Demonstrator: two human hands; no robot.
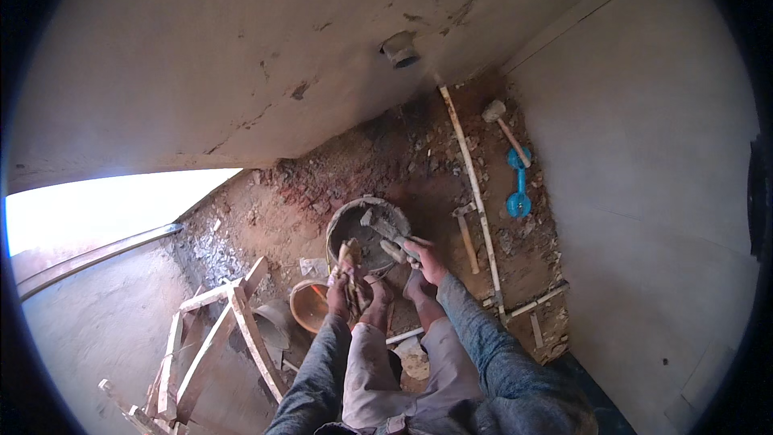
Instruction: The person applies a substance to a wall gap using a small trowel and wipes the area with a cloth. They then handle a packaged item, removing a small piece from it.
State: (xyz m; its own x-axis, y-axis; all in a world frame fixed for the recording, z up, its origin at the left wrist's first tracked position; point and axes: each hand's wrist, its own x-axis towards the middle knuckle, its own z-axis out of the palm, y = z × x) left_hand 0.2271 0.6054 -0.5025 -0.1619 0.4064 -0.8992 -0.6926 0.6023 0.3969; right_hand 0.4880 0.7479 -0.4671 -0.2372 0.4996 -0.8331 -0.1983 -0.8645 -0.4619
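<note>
My right hand (431, 262) is closed around the handle of a mortar-caked trowel (385, 228), which reaches over a round black basin (332, 234). Grey wet-looking mortar lies in the basin. In my left hand (338, 294) is a crumpled tan rag (349, 254), held beside the basin's near left rim; it may be a glove, the folds hide its shape. My bare feet stand just on the near side of the basin. Left of them sits an orange bucket (296, 306), partly behind my left hand.
A wooden trestle (241, 318) stands at the left. On the rubble floor to the right lie a hammer (468, 243), a long white pipe (471, 173), a mallet (507, 130) and a blue suction lifter (520, 185). Ahead, a pipe stub (400, 48) juts from the wall.
</note>
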